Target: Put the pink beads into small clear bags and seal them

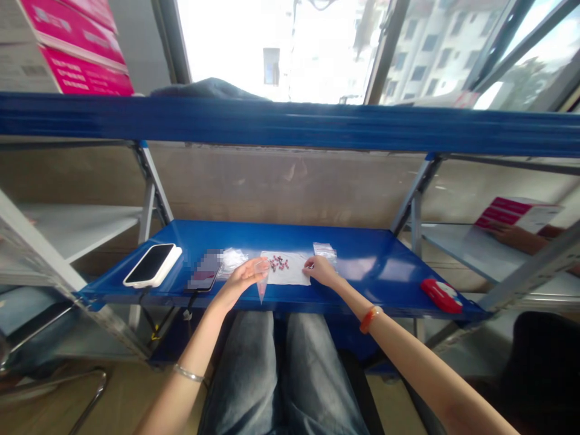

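Small dark red and pink bead-like pieces lie loose on a white sheet of paper or cloth at the front of the blue shelf. My left hand, at the left edge of the sheet, is closed on a small clear plastic bag that hangs with a corner pointing down. At the sheet's right side, my right hand has its fingers pinched together; whatever is between them is too small to make out. Clear plastic bags are piled behind my left hand, and more bags lie behind my right.
A white-cased phone and a dark, partly blurred flat device lie to the left. Toward the right front corner is a red object. Metal posts flank the shelf, and a blue beam crosses above. Another person's hand touches a pink-and-white box.
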### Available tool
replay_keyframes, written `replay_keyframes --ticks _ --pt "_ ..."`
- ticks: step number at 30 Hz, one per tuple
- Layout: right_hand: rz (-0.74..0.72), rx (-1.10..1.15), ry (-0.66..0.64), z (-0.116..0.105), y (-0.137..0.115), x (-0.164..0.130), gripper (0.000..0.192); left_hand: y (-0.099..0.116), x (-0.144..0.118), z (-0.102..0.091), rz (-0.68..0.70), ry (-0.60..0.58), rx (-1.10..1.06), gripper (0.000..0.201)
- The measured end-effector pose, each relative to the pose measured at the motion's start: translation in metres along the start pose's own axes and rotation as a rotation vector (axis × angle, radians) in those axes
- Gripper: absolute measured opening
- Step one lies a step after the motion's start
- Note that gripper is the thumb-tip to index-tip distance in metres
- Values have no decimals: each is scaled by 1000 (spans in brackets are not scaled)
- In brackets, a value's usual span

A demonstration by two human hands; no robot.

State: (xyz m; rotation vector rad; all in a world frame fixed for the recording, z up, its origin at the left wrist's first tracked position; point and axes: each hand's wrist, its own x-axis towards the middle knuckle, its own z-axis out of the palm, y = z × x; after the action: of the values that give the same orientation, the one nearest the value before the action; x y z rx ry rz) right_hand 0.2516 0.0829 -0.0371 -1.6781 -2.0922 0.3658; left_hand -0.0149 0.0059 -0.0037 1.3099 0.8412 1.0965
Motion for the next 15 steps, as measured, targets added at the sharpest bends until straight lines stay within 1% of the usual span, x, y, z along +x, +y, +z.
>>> replay_keyframes --ticks 4,9,15 --pt "-24 44 -2 1 0 2 16 0 1 0 -12 -5 -8 48" --pt "-56 74 7 0 3 -1 14 0 2 0 -12 -7 -4 48" --pt "-44 71 32 2 7 -7 16 1 0 6 -26 -10 4 50"
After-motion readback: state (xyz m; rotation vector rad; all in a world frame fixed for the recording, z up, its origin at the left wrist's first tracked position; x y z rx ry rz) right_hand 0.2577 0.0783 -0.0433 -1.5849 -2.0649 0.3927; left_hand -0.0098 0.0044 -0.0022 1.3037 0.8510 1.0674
